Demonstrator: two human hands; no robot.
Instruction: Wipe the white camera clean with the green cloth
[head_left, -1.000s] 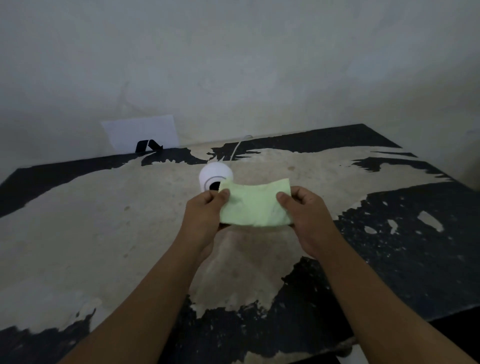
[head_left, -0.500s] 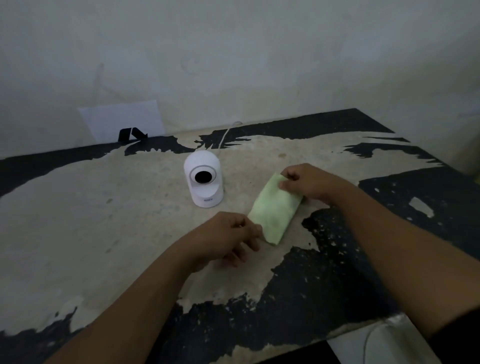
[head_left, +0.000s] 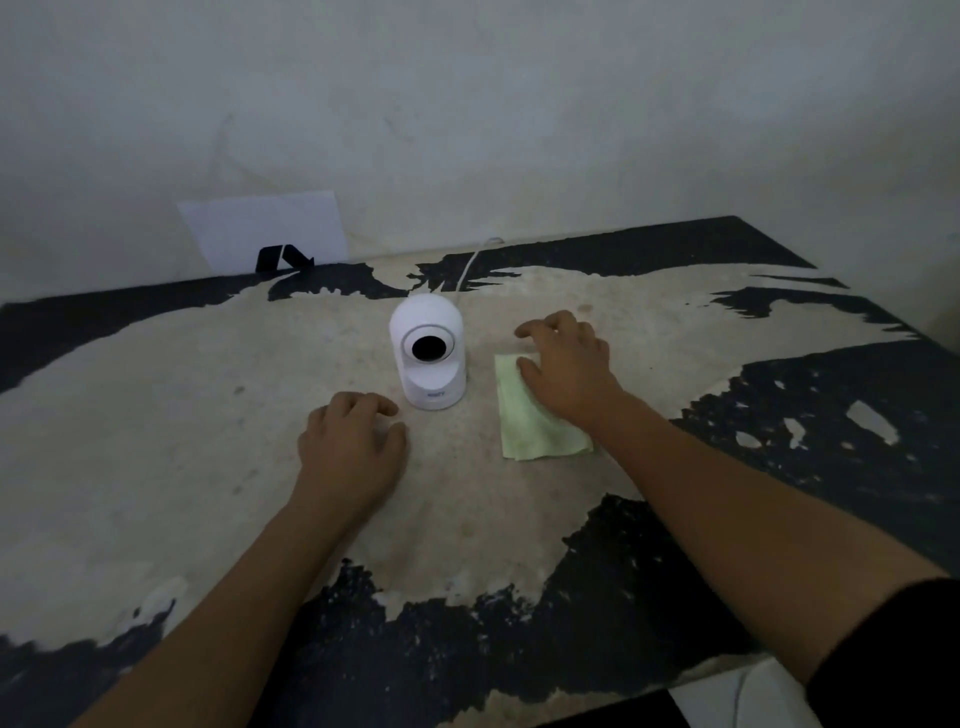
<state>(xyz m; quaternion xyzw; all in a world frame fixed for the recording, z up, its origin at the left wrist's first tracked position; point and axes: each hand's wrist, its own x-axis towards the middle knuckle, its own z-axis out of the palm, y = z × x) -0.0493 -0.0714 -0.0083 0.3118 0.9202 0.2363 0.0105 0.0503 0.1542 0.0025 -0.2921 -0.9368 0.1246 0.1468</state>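
Resting palm-down at centre frame, the left hand (head_left: 353, 449) holds nothing. Right of it, the right hand (head_left: 569, 366) lies loosely spread over the green cloth (head_left: 530, 421), flat on the table (head_left: 156, 415). Between them, slightly farther, stands the white camera (head_left: 428, 358).

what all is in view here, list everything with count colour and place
camera: 1, white with a dark lens, upright mid-table, lens toward the viewer
cable: 1, white, runs from behind the camera to the wall
cloth: 1, pale green, flat on the table right of the camera
paper: 1, white, leaning on the wall at back left
stand: 1, black, in front of the paper
table: 1, black with worn beige patches
left hand: empty, on the table near the camera
right hand: open, over the cloth's far end
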